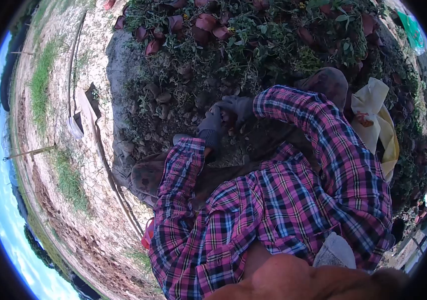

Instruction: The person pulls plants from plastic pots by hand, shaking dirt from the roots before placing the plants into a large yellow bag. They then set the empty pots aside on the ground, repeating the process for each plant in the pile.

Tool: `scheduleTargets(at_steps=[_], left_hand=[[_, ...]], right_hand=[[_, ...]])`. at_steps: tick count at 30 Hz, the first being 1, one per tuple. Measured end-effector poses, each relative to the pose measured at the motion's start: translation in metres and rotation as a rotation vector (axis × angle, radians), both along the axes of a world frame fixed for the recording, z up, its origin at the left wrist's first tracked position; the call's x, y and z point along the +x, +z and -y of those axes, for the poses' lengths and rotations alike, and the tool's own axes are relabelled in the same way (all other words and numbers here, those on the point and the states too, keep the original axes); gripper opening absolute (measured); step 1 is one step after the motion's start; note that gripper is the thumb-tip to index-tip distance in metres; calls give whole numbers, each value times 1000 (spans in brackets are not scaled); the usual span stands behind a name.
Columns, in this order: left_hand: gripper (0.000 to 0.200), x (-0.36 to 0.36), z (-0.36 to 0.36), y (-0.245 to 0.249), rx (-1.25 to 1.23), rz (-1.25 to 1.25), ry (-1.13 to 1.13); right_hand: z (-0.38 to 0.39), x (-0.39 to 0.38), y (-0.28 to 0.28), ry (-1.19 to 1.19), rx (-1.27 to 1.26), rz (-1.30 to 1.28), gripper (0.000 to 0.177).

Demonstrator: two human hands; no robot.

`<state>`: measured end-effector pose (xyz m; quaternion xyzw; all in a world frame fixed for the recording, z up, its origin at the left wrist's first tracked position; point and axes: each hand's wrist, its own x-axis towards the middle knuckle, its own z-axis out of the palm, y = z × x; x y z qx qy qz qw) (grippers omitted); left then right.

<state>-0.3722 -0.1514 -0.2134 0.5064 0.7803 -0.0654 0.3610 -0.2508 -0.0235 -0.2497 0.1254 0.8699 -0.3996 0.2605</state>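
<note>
My left hand (210, 125), in a grey glove, is closed at the middle of the soil bed. Close against it, my right hand (237, 108), also gloved in grey, has its fingers curled. Between the two hands shows a small dark reddish object (227, 120), too dim to make out; both hands are pressed around it. Dark clods (163, 97) and small plants lie on the soil just beyond the hands. My legs are bent on either side, and the plaid sleeves partly hide the ground beneath.
Green plants (246, 42) and reddish pieces (206, 22) lie farther ahead. A pale yellow bag (371, 107) is beside my right knee. On the left, a long-handled tool (104, 160) rests on cracked pale ground. A green object (412, 32) is at the far upper right.
</note>
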Motion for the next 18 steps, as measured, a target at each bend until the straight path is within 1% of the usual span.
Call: scheduleTargets(at_steps=[1,2,4,5,8,10,12,13,14,15,16,17,18], left_hand=[[77,6,3,-13,3,-8,25],[79,12,3,-26,7,-17,45],[85,16,11,-60,200,-11,32],[88,15,15,-69,289,-11,39],[94,19,3,-76,268,46,162],[95,18,3,-87,246,27,154],[97,17,2,-93,248,12,159],[98,17,6,-96,250,4,158],[98,16,4,-96,248,-4,158],[105,15,-5,-77,130,95,172],[104,13,-7,-57,57,120,133],[103,15,-16,-12,-11,144,95],[101,-1,-24,-10,168,133,53]], right_hand=[[12,6,-10,-112,-18,-33,114],[20,11,-23,-199,21,-35,111],[33,11,-43,-337,82,-46,105],[37,11,-50,-348,118,-23,103],[39,6,-57,-373,244,42,96],[36,5,-49,-366,220,65,98],[27,-4,-52,-354,133,160,82],[17,-11,-55,-350,101,144,75],[8,-18,-57,-347,69,129,68],[-15,-27,-43,-340,52,51,61],[-38,-37,-29,-326,27,-25,54],[-64,-45,-15,-312,5,-104,47],[-93,-50,-2,-293,3,-187,41]])
